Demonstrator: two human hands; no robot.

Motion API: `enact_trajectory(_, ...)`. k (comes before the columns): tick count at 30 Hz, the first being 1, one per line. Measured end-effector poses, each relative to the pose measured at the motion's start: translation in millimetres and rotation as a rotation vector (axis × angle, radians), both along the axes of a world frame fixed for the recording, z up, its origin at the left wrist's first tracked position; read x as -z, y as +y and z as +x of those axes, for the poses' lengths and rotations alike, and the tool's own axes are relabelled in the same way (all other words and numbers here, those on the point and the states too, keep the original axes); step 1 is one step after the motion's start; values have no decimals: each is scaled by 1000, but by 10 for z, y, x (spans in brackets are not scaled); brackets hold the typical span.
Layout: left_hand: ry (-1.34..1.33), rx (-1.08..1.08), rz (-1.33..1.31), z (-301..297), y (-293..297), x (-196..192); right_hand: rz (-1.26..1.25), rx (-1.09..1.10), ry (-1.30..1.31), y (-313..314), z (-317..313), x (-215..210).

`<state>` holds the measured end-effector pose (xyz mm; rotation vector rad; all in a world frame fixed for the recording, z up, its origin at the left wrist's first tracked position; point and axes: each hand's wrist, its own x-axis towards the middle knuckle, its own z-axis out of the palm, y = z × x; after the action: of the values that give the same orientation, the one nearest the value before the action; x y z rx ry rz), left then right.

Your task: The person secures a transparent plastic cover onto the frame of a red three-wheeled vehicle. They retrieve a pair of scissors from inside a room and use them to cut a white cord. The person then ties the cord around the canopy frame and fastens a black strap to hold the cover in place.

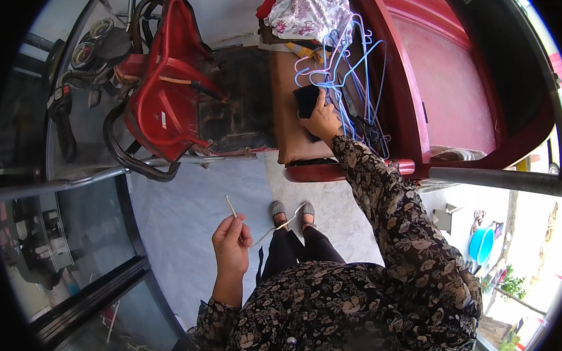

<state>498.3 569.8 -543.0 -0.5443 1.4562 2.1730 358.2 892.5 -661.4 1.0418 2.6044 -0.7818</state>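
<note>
My left hand [231, 236] is closed in a pinch on a thin white cord [230, 205]. A stiff-looking end stands up from the fingers, and the rest trails off to the right in front of my shoes. My right hand [324, 119] reaches out over a brown padded seat [292, 137]. Its fingers and thumb are around the edge of a flat black phone [307, 100] that lies on the seat. Just beyond and to the right of this hand lies a tangle of blue and pink clothes hangers [333, 77].
A floral cloth bundle [310, 12] sits on the seat's far end. Left of the seat are a red moulded seat shell [168, 86] and handlebars [61, 104]. A red cargo bed [441, 84] stands at right. Glass door panels [99, 217] are at left; a blue basin [481, 244] is outside.
</note>
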Motion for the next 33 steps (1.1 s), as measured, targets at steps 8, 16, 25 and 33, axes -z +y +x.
enact_trajectory(8, -2, 121, 129, -441, 386, 245, -96, -30, 297, 124, 15, 77)
enact_trajectory(16, 292, 189, -473, -1633, 1708, 2398, 240, -369, 89, 91, -115, 230)
enact_trajectory(25, 469, 284, -677, -1738, 1975, 2098, -365, 44, 251, 355, 33, 600)
enact_trajectory(33, -33, 240, -180, -1821, 1808, 1876, -845, 11, 461, 80, 67, 257)
